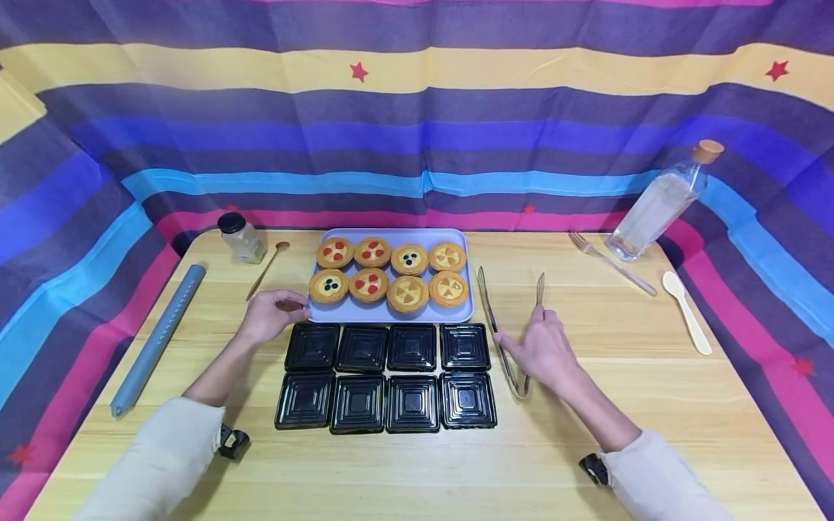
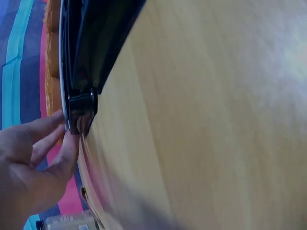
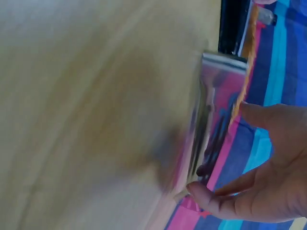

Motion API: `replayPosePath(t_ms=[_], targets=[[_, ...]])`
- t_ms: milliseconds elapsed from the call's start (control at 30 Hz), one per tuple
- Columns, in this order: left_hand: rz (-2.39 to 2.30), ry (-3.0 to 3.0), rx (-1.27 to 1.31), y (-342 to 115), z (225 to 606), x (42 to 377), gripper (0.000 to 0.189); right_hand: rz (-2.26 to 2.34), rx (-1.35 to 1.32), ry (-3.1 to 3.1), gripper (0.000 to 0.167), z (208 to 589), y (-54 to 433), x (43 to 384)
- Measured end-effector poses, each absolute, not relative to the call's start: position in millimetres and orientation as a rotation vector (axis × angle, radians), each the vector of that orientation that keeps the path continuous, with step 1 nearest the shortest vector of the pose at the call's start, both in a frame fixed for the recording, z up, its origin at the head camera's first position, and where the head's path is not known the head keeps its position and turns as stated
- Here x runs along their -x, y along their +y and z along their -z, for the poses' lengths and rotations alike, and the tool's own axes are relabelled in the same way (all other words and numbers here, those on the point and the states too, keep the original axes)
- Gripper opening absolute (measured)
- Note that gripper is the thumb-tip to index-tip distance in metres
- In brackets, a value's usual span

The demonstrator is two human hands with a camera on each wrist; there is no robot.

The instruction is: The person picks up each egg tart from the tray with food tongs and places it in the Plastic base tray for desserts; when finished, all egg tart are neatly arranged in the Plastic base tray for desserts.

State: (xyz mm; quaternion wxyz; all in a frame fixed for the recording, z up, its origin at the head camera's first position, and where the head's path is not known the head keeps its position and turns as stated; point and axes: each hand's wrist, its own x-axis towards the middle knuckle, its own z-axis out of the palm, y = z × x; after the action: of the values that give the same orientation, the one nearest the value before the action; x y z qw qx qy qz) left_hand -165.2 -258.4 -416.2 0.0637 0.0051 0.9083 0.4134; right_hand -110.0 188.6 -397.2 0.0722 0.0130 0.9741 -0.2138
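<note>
Several round tarts [image 1: 407,294] with red, dark blue or pale yellow toppings sit in two rows on a lavender tray [image 1: 391,234]. With thumb and fingers, my left hand [image 1: 272,316] pinches the tray's near left corner. In the left wrist view, the left hand [image 2: 38,165] is beside the corner of a black box. My right hand [image 1: 546,347] spans the metal tongs [image 1: 490,312], thumb at one arm and fingers at the other; the arms stand apart with nothing between them. In front of the tray lie two rows of square black plastic boxes [image 1: 413,402].
At left are a grey-blue bar [image 1: 158,340], a dark-capped jar [image 1: 242,237] and a small wooden spoon [image 1: 268,270]. At right lie a fork [image 1: 612,262] and a pale spoon [image 1: 687,313]. A corked glass bottle [image 1: 661,206] stands by the striped cloth [image 1: 417,137].
</note>
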Motion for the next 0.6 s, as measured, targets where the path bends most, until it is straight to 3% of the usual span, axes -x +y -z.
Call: replayPosePath(t_ms=[433, 600], targets=[[-1.321, 2.747, 0.098, -253.5, 418.0, 168.2, 0.023, 0.446, -0.084, 2.889, 0.093, 402.6, 176.0, 117.2], [-1.330, 2.740, 0.100, -252.9, 418.2, 168.3, 0.023, 0.396, -0.114, 2.886, 0.097, 407.3, 176.1, 119.7]])
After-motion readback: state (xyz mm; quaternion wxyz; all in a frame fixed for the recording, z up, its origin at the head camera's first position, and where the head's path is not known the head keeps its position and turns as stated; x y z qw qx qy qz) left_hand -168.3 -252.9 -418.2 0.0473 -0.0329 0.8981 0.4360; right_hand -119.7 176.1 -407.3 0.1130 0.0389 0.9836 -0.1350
